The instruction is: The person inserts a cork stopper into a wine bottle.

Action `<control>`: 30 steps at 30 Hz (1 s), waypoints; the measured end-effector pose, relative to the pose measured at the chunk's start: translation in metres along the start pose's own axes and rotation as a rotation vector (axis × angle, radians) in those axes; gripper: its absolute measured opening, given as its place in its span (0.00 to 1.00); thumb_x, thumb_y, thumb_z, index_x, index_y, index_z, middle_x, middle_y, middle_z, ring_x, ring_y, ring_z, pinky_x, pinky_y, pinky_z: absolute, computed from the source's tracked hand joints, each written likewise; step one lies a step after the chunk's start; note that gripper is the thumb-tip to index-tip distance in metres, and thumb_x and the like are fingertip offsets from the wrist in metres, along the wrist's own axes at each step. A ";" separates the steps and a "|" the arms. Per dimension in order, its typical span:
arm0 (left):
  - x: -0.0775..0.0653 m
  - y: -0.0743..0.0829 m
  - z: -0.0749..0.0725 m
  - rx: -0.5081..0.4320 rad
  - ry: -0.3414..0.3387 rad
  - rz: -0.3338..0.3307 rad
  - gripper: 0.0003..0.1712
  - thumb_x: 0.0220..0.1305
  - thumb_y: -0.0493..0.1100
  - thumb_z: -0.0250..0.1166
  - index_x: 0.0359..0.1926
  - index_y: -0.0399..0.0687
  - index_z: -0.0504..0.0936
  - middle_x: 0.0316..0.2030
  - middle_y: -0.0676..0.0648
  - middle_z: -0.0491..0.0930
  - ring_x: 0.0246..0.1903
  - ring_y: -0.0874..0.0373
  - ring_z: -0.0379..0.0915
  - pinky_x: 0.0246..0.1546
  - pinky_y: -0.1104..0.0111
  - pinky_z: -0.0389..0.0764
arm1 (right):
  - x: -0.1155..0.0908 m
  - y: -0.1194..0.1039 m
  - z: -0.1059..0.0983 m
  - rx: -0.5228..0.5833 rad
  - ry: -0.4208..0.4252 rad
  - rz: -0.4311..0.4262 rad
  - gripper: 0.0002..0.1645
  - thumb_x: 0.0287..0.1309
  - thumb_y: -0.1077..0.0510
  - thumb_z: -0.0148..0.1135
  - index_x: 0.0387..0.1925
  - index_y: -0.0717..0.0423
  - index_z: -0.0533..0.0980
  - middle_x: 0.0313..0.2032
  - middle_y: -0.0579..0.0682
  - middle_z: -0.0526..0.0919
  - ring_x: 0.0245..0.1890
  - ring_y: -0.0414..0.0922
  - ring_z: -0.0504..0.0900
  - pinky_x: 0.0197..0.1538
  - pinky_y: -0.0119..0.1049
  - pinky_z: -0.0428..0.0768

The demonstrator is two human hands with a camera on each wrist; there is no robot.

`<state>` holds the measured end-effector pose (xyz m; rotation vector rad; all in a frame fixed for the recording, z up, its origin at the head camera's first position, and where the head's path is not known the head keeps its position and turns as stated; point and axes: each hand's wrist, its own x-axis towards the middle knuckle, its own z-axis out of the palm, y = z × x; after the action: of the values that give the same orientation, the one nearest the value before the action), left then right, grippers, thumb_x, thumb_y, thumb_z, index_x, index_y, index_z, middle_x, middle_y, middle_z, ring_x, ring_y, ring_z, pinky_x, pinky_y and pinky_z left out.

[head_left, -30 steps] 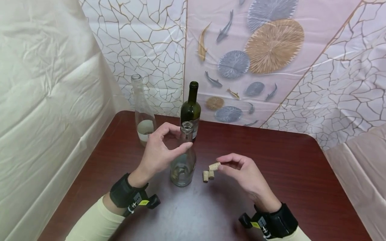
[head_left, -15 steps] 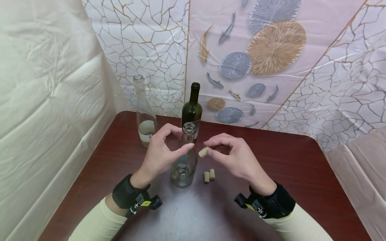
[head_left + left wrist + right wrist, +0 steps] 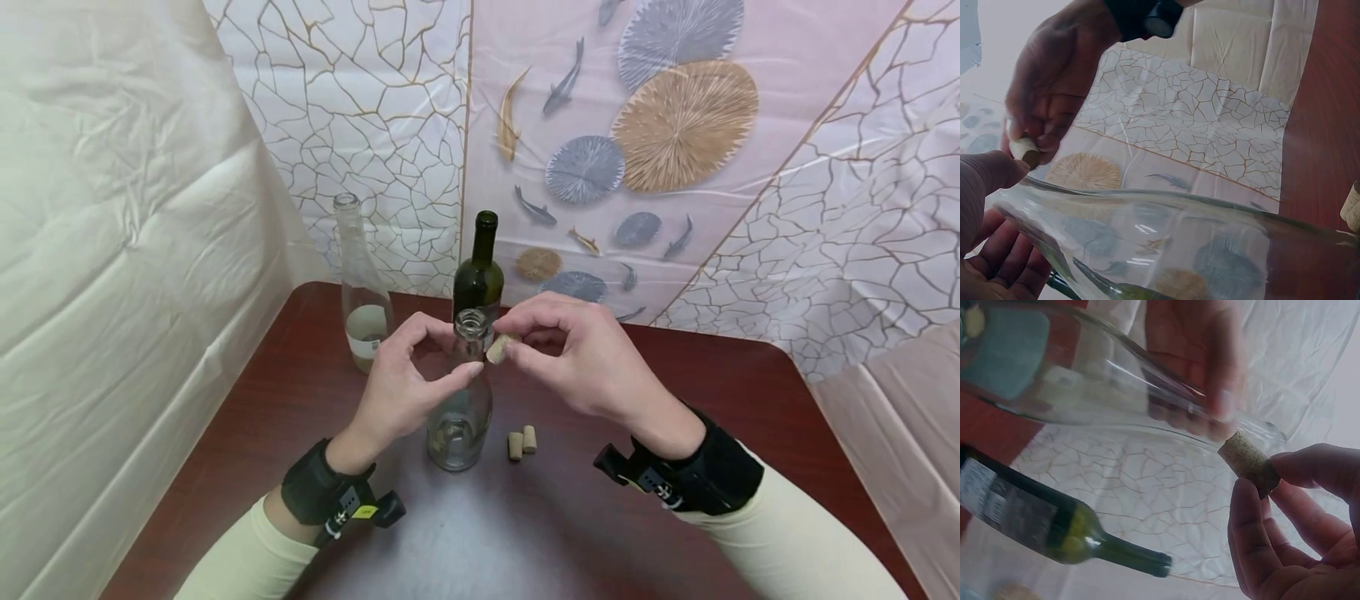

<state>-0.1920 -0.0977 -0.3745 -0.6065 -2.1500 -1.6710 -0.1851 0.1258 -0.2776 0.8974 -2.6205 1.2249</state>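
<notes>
A clear glass bottle (image 3: 459, 421) stands upright on the table, its mouth uncovered. My left hand (image 3: 408, 375) grips its neck, thumb in front and fingers behind. Just right of the neck, my right hand (image 3: 581, 354) pinches a cork (image 3: 497, 348) between thumb and fingers. In the right wrist view that cork (image 3: 1249, 461) is tilted and sits beside the bottle neck, below the mouth. Two more corks (image 3: 522, 442) stand side by side on the table, right of the bottle's base.
Behind the clear bottle stands a dark green wine bottle (image 3: 478, 279). Another clear bottle (image 3: 365, 312) with a pale label is at the back left. The reddish-brown table (image 3: 675, 400) ends at a patterned cloth backdrop (image 3: 375, 125).
My right hand has lifted one cork from beside the other two and carried it up and left to the bottle neck. My left hand has kept its grip on the neck.
</notes>
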 end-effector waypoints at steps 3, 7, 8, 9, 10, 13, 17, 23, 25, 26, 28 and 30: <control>0.000 0.000 0.000 0.015 0.002 -0.005 0.18 0.55 0.36 0.80 0.45 0.45 0.82 0.43 0.48 0.83 0.44 0.59 0.81 0.46 0.70 0.86 | 0.004 -0.008 -0.005 -0.039 -0.005 -0.036 0.12 0.63 0.65 0.70 0.46 0.53 0.88 0.48 0.47 0.88 0.44 0.38 0.88 0.50 0.34 0.88; -0.001 0.000 0.000 0.034 -0.005 -0.013 0.18 0.56 0.36 0.80 0.45 0.46 0.82 0.43 0.49 0.83 0.44 0.59 0.80 0.47 0.71 0.85 | 0.010 -0.019 -0.011 -0.131 -0.021 -0.077 0.11 0.63 0.64 0.70 0.46 0.50 0.88 0.46 0.43 0.88 0.42 0.36 0.86 0.47 0.34 0.86; -0.001 0.000 0.000 0.038 -0.007 -0.015 0.18 0.56 0.37 0.80 0.45 0.46 0.82 0.43 0.49 0.83 0.45 0.59 0.80 0.47 0.71 0.85 | 0.011 -0.021 -0.013 -0.154 -0.026 -0.085 0.11 0.63 0.63 0.70 0.46 0.50 0.88 0.45 0.43 0.88 0.41 0.36 0.85 0.46 0.34 0.85; -0.001 0.001 0.001 0.041 -0.008 -0.015 0.18 0.56 0.37 0.80 0.45 0.46 0.82 0.43 0.49 0.83 0.45 0.59 0.80 0.47 0.71 0.85 | 0.013 -0.023 -0.014 -0.173 -0.031 -0.091 0.11 0.63 0.63 0.70 0.46 0.50 0.88 0.45 0.42 0.88 0.40 0.36 0.84 0.44 0.33 0.85; -0.001 0.001 0.001 0.045 -0.009 -0.016 0.18 0.56 0.37 0.80 0.45 0.46 0.82 0.43 0.49 0.83 0.45 0.58 0.80 0.48 0.71 0.85 | 0.014 -0.025 -0.015 -0.185 -0.037 -0.095 0.11 0.63 0.63 0.70 0.46 0.50 0.88 0.44 0.42 0.88 0.39 0.36 0.84 0.44 0.33 0.84; -0.001 0.001 0.000 0.047 -0.006 -0.019 0.19 0.56 0.37 0.80 0.45 0.45 0.81 0.43 0.48 0.83 0.45 0.59 0.80 0.48 0.70 0.85 | 0.019 -0.031 -0.019 -0.204 -0.056 -0.089 0.11 0.62 0.63 0.70 0.46 0.50 0.88 0.43 0.42 0.88 0.37 0.36 0.83 0.41 0.33 0.83; -0.001 0.001 0.000 0.040 -0.001 -0.020 0.19 0.56 0.36 0.80 0.45 0.45 0.82 0.43 0.48 0.83 0.45 0.59 0.80 0.48 0.71 0.85 | 0.026 -0.035 -0.022 -0.209 -0.059 -0.077 0.11 0.62 0.62 0.71 0.46 0.51 0.88 0.43 0.42 0.88 0.36 0.36 0.83 0.40 0.33 0.82; -0.002 0.001 0.001 0.024 0.001 -0.022 0.19 0.55 0.36 0.80 0.45 0.45 0.82 0.43 0.48 0.83 0.45 0.58 0.81 0.48 0.72 0.85 | 0.030 -0.039 -0.023 -0.194 -0.034 -0.089 0.11 0.62 0.62 0.70 0.45 0.51 0.89 0.43 0.44 0.90 0.38 0.37 0.84 0.43 0.34 0.84; -0.002 0.001 0.001 0.018 -0.004 -0.025 0.19 0.56 0.35 0.80 0.45 0.45 0.82 0.44 0.48 0.83 0.46 0.58 0.81 0.48 0.72 0.85 | 0.032 -0.040 -0.023 -0.172 -0.022 -0.093 0.11 0.61 0.63 0.70 0.45 0.51 0.89 0.44 0.44 0.90 0.38 0.37 0.85 0.45 0.35 0.85; -0.002 0.001 0.001 0.016 -0.005 -0.025 0.19 0.56 0.35 0.80 0.45 0.45 0.81 0.44 0.48 0.83 0.46 0.58 0.81 0.48 0.72 0.85 | 0.033 -0.041 -0.023 -0.164 -0.015 -0.098 0.11 0.61 0.63 0.70 0.45 0.52 0.89 0.44 0.44 0.90 0.38 0.37 0.85 0.46 0.35 0.86; -0.002 0.001 0.001 0.015 -0.007 -0.027 0.19 0.56 0.35 0.79 0.45 0.45 0.81 0.44 0.48 0.83 0.46 0.58 0.81 0.48 0.72 0.85 | 0.035 -0.042 -0.022 -0.153 -0.010 -0.102 0.11 0.61 0.63 0.70 0.45 0.52 0.89 0.44 0.44 0.89 0.39 0.37 0.85 0.47 0.35 0.86; -0.002 0.002 0.001 0.019 -0.007 -0.025 0.19 0.56 0.35 0.79 0.45 0.45 0.81 0.45 0.48 0.83 0.46 0.58 0.81 0.48 0.71 0.85 | 0.037 -0.043 -0.021 -0.152 -0.010 -0.113 0.11 0.62 0.63 0.70 0.45 0.52 0.89 0.44 0.44 0.89 0.39 0.37 0.85 0.48 0.35 0.87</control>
<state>-0.1893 -0.0965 -0.3739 -0.5829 -2.1848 -1.6612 -0.1946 0.1025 -0.2227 1.0094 -2.5886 0.9830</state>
